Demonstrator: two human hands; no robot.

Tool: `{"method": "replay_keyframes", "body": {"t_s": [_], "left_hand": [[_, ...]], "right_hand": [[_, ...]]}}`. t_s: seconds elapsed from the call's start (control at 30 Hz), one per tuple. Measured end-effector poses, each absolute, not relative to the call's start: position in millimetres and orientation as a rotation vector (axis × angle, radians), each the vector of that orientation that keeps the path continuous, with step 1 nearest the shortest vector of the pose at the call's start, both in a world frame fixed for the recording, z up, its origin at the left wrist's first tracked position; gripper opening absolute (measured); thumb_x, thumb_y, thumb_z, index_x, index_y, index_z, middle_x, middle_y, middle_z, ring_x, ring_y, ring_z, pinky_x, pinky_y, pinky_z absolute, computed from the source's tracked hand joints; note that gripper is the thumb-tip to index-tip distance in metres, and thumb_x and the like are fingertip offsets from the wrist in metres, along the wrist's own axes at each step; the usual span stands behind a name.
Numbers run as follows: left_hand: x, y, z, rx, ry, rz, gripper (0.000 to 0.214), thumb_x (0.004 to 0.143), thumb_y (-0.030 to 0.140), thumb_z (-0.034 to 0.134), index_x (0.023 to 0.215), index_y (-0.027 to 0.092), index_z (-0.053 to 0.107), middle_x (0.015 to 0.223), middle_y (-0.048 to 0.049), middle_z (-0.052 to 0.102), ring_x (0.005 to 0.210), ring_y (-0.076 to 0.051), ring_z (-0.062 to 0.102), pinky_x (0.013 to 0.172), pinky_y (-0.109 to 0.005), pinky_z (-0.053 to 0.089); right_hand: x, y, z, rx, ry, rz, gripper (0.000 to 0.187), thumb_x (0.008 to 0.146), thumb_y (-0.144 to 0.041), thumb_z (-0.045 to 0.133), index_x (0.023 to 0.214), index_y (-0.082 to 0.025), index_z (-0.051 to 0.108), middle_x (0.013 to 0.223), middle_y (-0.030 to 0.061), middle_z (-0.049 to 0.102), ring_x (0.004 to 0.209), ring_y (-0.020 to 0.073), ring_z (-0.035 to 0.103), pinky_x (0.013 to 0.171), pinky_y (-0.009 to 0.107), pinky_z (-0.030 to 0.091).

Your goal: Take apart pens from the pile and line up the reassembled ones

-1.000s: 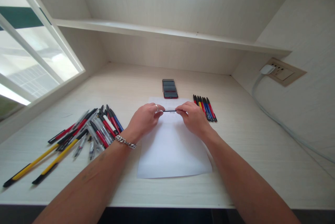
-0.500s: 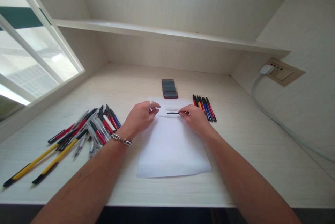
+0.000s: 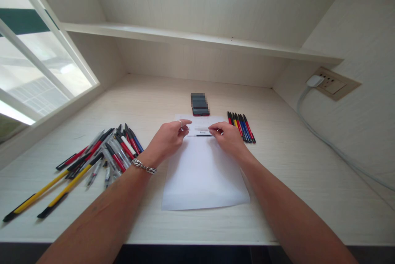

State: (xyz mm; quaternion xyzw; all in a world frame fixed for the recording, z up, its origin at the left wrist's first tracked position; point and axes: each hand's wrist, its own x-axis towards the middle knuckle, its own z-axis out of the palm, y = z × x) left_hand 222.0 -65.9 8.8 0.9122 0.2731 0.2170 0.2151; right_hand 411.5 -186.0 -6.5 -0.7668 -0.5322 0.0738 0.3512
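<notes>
Over a white sheet of paper (image 3: 203,177), my right hand (image 3: 230,136) pinches near the right end of a thin pen refill (image 3: 203,135). The refill is dark on the right and pale toward its left tip, and it lies level across the paper. My left hand (image 3: 168,138), with a ring and a chain bracelet, is at that left tip. Its thumb and forefinger are close together, and what sits between them is too small to make out. Just beyond the refill, faint clear pieces (image 3: 202,128) lie on the paper, hard to tell apart.
A heap of mixed pens (image 3: 119,148) lies left of the paper, two long yellow-and-black pens (image 3: 58,190) reaching toward the front edge. Several pens (image 3: 241,127) stand in a neat row on the right. A blurred-out phone-like object (image 3: 200,105) lies behind the paper. A cable (image 3: 327,144) hangs at right.
The refill has come slightly toward me, and its pale left part now shows. A small dark mark behind it has come into view. My left hand has shifted slightly right.
</notes>
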Motion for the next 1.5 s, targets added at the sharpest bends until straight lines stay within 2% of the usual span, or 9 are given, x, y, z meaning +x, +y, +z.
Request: {"method": "replay_keyframes", "body": {"t_s": [0.13,0.27,0.4,0.53,0.9,1.1,1.27,1.37,1.5], "left_hand": [[225,-71,10,2.569,0.690,0.636,0.024,0.089,0.028,0.052,0.107,0.022,0.067,0.091,-0.0044,0.072,0.079,-0.018,0.065,0.076,-0.029,0.049],[228,-78,12,2.677,0.573,0.648,0.022,0.090,0.030,0.053,0.103,0.024,0.070,0.093,-0.0048,0.072,0.085,-0.019,0.063,0.079,-0.032,0.049],[231,-82,18,2.786,0.459,0.646,0.024,0.091,0.029,0.052,0.106,0.026,0.071,0.098,-0.0052,0.071,0.091,-0.020,0.061,0.082,-0.033,0.048],[234,-83,27,2.861,0.408,0.608,0.023,0.090,0.023,0.053,0.096,0.026,0.074,0.092,-0.0070,0.071,0.086,-0.021,0.060,0.081,-0.036,0.046],[239,-85,38,2.906,0.345,0.548,0.022,0.087,0.022,0.054,0.084,0.024,0.076,0.085,-0.0072,0.072,0.088,-0.023,0.058,0.083,-0.038,0.043],[239,-80,35,2.864,0.339,0.553,0.020,0.087,0.023,0.056,0.084,0.025,0.075,0.087,-0.0053,0.072,0.085,-0.022,0.059,0.083,-0.037,0.044],[237,-78,27,2.770,0.382,0.584,0.015,0.085,0.025,0.060,0.092,0.023,0.073,0.091,-0.0037,0.073,0.086,-0.021,0.062,0.080,-0.034,0.046],[235,-79,23,2.650,0.426,0.591,0.015,0.085,0.027,0.061,0.094,0.022,0.072,0.092,-0.0033,0.072,0.083,-0.019,0.064,0.076,-0.030,0.047],[231,-76,17,2.518,0.467,0.587,0.015,0.085,0.027,0.060,0.094,0.022,0.071,0.091,-0.0024,0.072,0.080,-0.017,0.065,0.072,-0.027,0.048]], "right_hand": [[396,-184,0,-1.743,-1.188,0.569,0.020,0.085,-0.030,0.056,0.092,-0.019,0.072,0.089,0.0051,0.072,0.080,0.0161,0.063,0.072,0.028,0.047],[383,-184,1,-1.527,-0.900,0.962,0.025,0.086,-0.037,0.056,0.090,-0.016,0.069,0.089,0.0073,0.070,0.070,0.0128,0.061,0.062,0.025,0.046],[380,-185,0,-1.327,-0.726,1.160,0.024,0.085,-0.037,0.058,0.088,-0.015,0.069,0.087,0.0086,0.070,0.068,0.0111,0.060,0.063,0.024,0.047],[381,-186,0,-1.197,-0.626,1.271,0.019,0.086,-0.029,0.059,0.083,-0.013,0.069,0.083,0.0091,0.069,0.065,0.0103,0.058,0.061,0.023,0.046],[380,-187,1,-1.098,-0.584,1.356,0.015,0.085,-0.022,0.062,0.078,-0.012,0.071,0.080,0.0088,0.068,0.063,0.0086,0.055,0.057,0.021,0.047],[384,-188,-1,-1.080,-0.623,1.362,0.015,0.086,-0.018,0.060,0.084,-0.011,0.073,0.083,0.0090,0.069,0.063,0.0078,0.055,0.061,0.020,0.050],[385,-191,5,-1.131,-0.651,1.358,0.014,0.080,-0.009,0.063,0.090,-0.012,0.073,0.087,0.0086,0.070,0.067,0.0082,0.058,0.070,0.023,0.053],[384,-192,8,-1.208,-0.686,1.301,0.017,0.080,-0.011,0.063,0.095,-0.015,0.071,0.084,0.0065,0.070,0.066,0.0088,0.059,0.072,0.026,0.053],[387,-191,6,-1.404,-0.808,1.137,0.017,0.082,-0.017,0.061,0.098,-0.016,0.066,0.083,0.0056,0.071,0.061,0.0093,0.059,0.066,0.027,0.052]]}}
